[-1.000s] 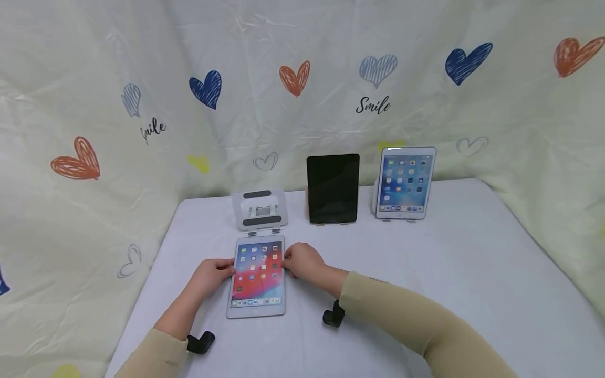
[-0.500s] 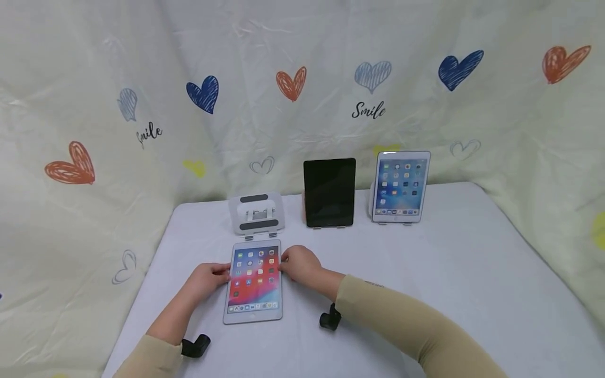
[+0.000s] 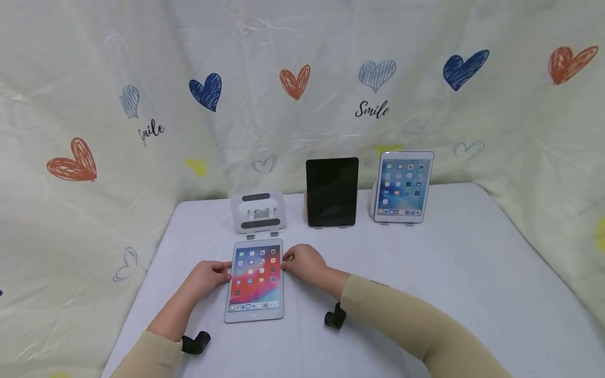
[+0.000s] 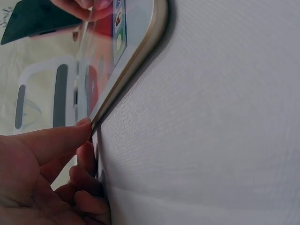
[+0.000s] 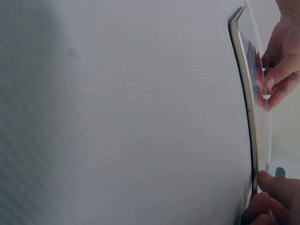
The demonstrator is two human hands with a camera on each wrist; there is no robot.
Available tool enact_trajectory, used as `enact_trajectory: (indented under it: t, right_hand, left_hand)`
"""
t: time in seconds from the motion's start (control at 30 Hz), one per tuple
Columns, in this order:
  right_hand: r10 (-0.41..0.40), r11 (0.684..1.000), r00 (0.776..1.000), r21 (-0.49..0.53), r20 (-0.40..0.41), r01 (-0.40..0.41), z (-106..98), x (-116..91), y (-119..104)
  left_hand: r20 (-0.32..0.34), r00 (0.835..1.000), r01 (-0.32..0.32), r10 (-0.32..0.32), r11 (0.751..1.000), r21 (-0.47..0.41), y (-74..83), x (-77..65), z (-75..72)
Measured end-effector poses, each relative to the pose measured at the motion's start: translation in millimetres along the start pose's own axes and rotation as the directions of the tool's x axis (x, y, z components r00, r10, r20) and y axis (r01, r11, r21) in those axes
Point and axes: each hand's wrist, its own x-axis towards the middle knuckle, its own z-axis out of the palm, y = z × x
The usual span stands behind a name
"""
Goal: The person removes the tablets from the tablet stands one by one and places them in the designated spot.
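A white tablet [image 3: 255,283] with a lit red and blue home screen lies face up on the table, in front of a white folding tablet stand [image 3: 258,212]. My left hand [image 3: 206,278] pinches its left edge. In the left wrist view the thumb is at the tablet's rim, with the other fingers [image 4: 85,157] curled low beside it. On the opposite edge my right hand [image 3: 304,262] pinches the tablet between thumb and fingers. The right wrist view shows that thumb [image 5: 265,175] on the rim. The tablet's underside is hidden.
Behind, a black tablet [image 3: 332,192] with a dark screen leans upright on a stand. Right of it stands another white tablet [image 3: 404,186] with a lit blue screen. A white cloth covers the table [image 3: 425,273]. A curtain printed with hearts [image 3: 295,121] hangs along the back.
The head view has shifted slightly. Both hands keep their hold on the tablet's edges, and the tablet stays in front of the stand.
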Motion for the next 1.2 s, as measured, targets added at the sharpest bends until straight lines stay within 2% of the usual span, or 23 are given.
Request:
enact_trajectory:
  t: [0.37, 0.7, 0.93, 1.2]
  right_hand:
    - [-0.011, 1.000, 1.000, 0.004, 0.010, 0.011, -2.9, -2.2, 3.4]
    - [-0.039, 0.999, 0.999, -0.003, 0.001, 0.039, -0.5, -1.1, 6.9]
    - [-0.073, 0.997, 0.997, -0.031, -0.017, 0.073, -5.1, -4.0, 8.7]
    - [-0.068, 0.997, 0.997, -0.032, -0.028, 0.067, -11.3, -7.5, 11.4]
  left_hand:
    - [0.008, 1.000, -0.003, 0.003, 1.000, -0.027, -2.4, -0.6, -0.2]
    - [-0.022, 1.000, 0.002, -0.002, 0.999, -0.036, -4.2, 1.3, 1.7]
    - [-0.020, 1.000, 0.004, -0.005, 0.999, -0.036, -5.6, 3.8, 1.5]
    - [-0.050, 0.999, -0.006, 0.004, 0.999, -0.040, -3.3, 2.3, 3.1]
